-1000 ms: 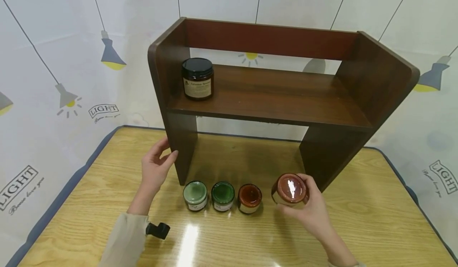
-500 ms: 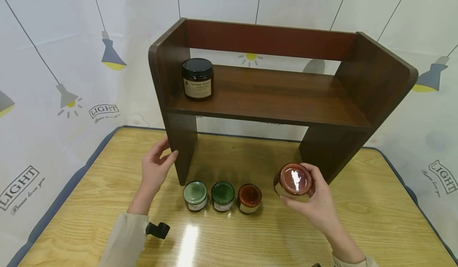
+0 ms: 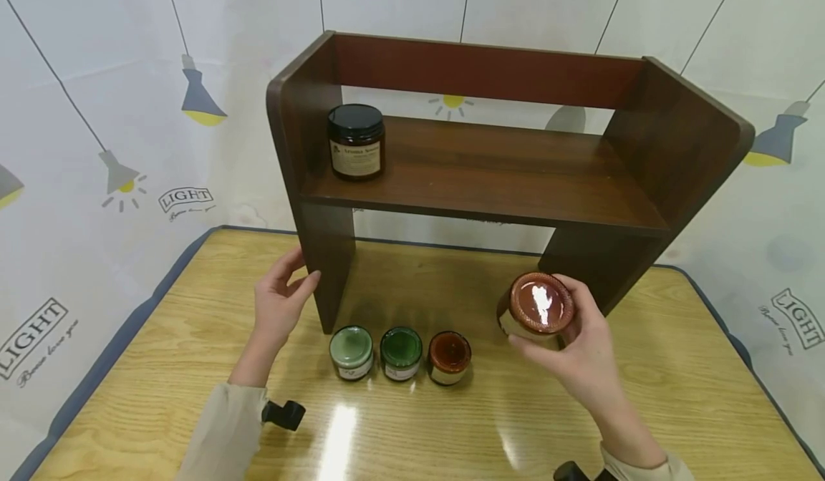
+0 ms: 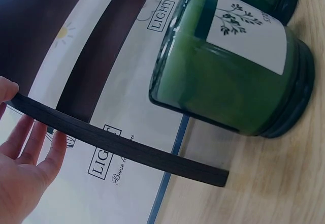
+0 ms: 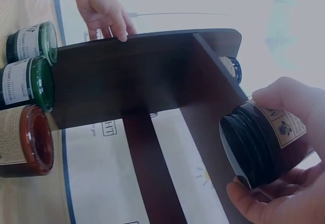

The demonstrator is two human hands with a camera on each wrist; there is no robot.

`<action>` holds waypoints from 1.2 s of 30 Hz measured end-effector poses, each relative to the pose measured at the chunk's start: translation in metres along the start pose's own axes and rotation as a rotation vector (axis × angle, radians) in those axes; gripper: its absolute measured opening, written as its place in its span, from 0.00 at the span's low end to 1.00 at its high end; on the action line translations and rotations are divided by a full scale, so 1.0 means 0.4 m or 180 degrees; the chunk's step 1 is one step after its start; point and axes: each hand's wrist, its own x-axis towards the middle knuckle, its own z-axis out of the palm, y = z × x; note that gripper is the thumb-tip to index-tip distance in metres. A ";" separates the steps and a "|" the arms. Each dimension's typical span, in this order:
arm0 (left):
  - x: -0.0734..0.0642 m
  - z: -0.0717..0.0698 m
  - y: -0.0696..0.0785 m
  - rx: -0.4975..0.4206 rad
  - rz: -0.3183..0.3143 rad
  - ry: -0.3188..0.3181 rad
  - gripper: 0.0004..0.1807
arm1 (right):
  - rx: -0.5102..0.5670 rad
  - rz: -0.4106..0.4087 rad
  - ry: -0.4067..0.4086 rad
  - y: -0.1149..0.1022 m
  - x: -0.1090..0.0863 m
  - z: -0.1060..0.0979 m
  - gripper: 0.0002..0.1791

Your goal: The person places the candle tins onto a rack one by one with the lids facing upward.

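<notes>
My right hand (image 3: 589,352) holds an amber candle jar (image 3: 536,305) above the table, its reddish glass base facing up. In the right wrist view, the black lid (image 5: 236,142) of this jar shows at its lower end, with thumb and fingers round the sides. My left hand (image 3: 280,298) grips the left side panel (image 3: 329,266) of a dark wooden shelf, thumb at the front edge and fingers along the outer face. Between the hands, a light green jar (image 3: 351,352), a dark green jar (image 3: 402,353) and a smaller amber jar (image 3: 450,357) stand upside down in a row.
A large dark jar (image 3: 356,142) with a black lid stands upright at the left end of the upper shelf board (image 3: 490,173). The shelf's right side panel (image 3: 580,273) rises close behind my right hand. A printed cloth (image 3: 193,252) hangs behind the wooden table (image 3: 161,366).
My right hand has raised the amber jar and carried it slightly right, toward the shelf. My left hand and the three jars in the row have stayed in place.
</notes>
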 end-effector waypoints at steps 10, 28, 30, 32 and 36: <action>0.000 0.000 0.001 -0.0010 0.0033 -0.0011 0.25 | 0.0385 -0.0340 0.0009 -0.035 0.026 0.008 0.43; 0.002 -0.001 0.000 0.0015 0.0009 -0.0001 0.25 | 0.0029 -0.0971 -0.0185 -0.126 0.108 -0.018 0.42; 0.002 -0.001 0.000 0.0020 0.0009 -0.0004 0.25 | 0.0092 -0.0944 -0.0230 -0.132 0.113 -0.018 0.42; 0.002 -0.001 0.001 0.0023 0.0009 -0.0013 0.25 | 0.0158 -0.0911 -0.0272 -0.138 0.117 -0.017 0.41; 0.001 -0.001 0.002 0.0029 -0.0002 -0.0022 0.25 | 0.0159 -0.0860 -0.0358 -0.149 0.125 -0.013 0.40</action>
